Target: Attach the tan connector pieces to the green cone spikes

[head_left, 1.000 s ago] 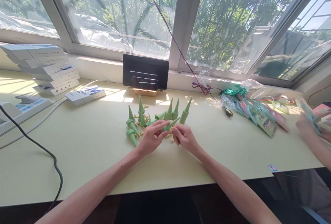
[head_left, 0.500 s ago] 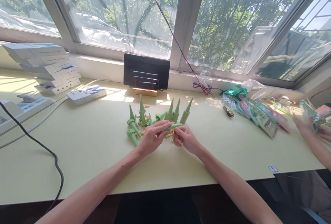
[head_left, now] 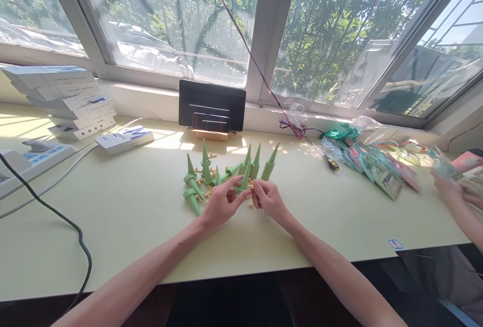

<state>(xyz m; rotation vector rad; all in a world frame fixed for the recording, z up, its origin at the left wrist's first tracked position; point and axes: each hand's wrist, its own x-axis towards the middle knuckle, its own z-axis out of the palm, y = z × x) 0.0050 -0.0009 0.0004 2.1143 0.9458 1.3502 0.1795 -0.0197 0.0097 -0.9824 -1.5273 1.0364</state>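
A green plastic watering spike (head_left: 246, 176) points upward between my hands. My left hand (head_left: 223, 200) has its thumb and index finger at the spike's lower end, curved around it. With bent, pinched fingers, my right hand (head_left: 268, 199) grips a small yellow valve (head_left: 252, 186) at the spike's base; the fingers partly cover it. Just behind stand several upright green spikes, one of them a little apart at the right (head_left: 270, 162). More spikes lie or stand left of my hands, such as a tilted one (head_left: 192, 200), with small yellow valves among them. Another yellow piece (head_left: 251, 205) lies under my right hand.
A tablet and phone on a stand (head_left: 211, 108) are by the window. Stacked white boxes (head_left: 71, 100) and a power strip (head_left: 41, 163) sit left. Rightward are a yellow-black cutter (head_left: 331, 163), bagged packets (head_left: 377, 168) and another person's hands (head_left: 449, 191).
The spike between my hands has turned from lying nearly flat, tip to the right, to upright. My left fingers have spread wider. The other person's hands have shifted slightly.
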